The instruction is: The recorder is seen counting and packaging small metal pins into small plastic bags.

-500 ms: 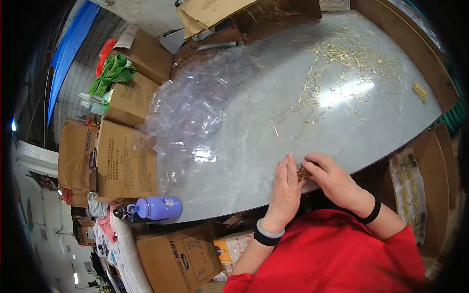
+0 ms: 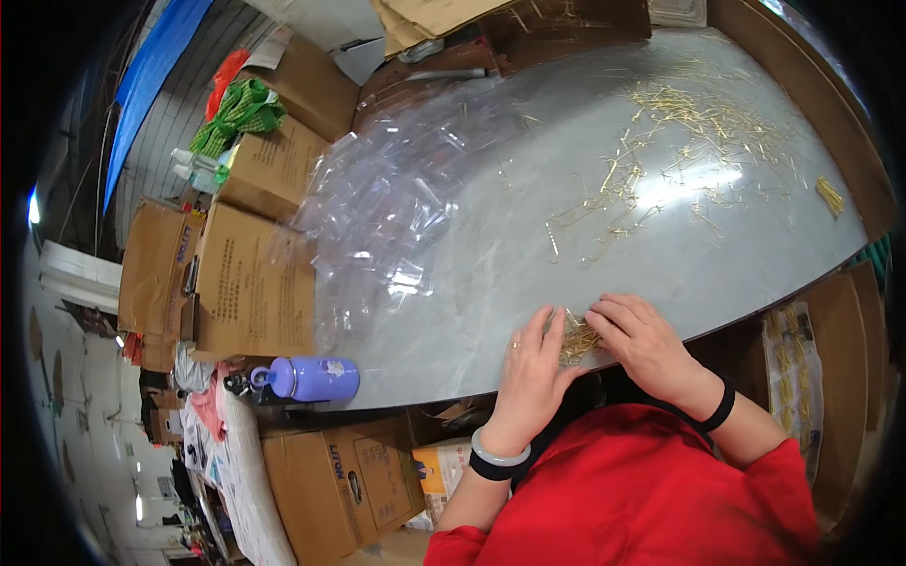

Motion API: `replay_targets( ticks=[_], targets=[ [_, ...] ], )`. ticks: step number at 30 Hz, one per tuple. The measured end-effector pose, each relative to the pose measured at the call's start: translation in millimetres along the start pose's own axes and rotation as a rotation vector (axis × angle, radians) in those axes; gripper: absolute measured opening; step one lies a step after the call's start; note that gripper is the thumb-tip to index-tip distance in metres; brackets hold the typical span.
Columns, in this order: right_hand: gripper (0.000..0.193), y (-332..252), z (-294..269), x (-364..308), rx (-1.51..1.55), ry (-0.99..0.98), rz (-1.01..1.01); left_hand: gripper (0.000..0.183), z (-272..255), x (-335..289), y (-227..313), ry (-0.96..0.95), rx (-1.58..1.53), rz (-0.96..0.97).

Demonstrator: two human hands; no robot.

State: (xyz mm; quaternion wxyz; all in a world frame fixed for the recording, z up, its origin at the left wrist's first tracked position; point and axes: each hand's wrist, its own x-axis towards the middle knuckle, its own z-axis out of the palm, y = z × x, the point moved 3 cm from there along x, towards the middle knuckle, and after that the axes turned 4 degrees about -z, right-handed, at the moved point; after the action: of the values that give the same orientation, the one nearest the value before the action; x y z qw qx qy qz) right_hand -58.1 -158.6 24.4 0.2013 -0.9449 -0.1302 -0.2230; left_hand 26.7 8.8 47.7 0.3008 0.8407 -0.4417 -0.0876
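Note:
At the table's front edge, a loose bundle of thin gold wire hooks sits between my two hands. My left hand holds its left side, fingers stretched forward and the thumb on the near side. My right hand curls its bent fingers over the bundle's right side; the thumb is mostly hidden. Farther off on the grey table, many similar gold wire hooks lie in a scattered pile. A small tied-looking bundle of gold wires rests near the right edge.
Clear plastic pieces are heaped on the table's left. A purple bottle lies at the front left corner. Cardboard boxes stack along the left side. An open carton below the right edge holds packed gold pieces.
My hands have moved slightly apart, and the wire bundle shows more between them, spread wider. My left hand has shifted left and tilted outward. The whole view has shifted a little.

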Motion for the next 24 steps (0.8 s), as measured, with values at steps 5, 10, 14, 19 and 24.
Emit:
replay_targets(
  ticks=[5, 10, 14, 19, 24],
  targets=[
    [0.056, -2.8, -7.5, 5.5, 0.158, -0.010, 0.043, 0.073, -8.4, 6.7, -2.9, -0.014, 0.088, -0.079],
    [0.058, -8.6, -10.6, 6.4, 0.052, -0.084, -0.005, 0.055, -7.9, 16.4, 1.2, -0.053, 0.093, -0.141],
    [0.060, -5.7, -6.6, 4.0, 0.031, -0.067, -0.047, 0.038, -1.0, 11.3, -0.9, -0.009, 0.045, -0.259],
    [0.049, 13.6, -14.9, 15.5, 0.113, -0.083, -0.108, 0.043, 4.1, 14.4, -1.6, 0.015, -0.099, -0.268],
    [0.040, 19.3, -13.8, 18.3, 0.149, -0.037, -0.099, 0.052, 5.4, 10.4, 0.6, 0.087, -0.502, -0.284]
  ],
)
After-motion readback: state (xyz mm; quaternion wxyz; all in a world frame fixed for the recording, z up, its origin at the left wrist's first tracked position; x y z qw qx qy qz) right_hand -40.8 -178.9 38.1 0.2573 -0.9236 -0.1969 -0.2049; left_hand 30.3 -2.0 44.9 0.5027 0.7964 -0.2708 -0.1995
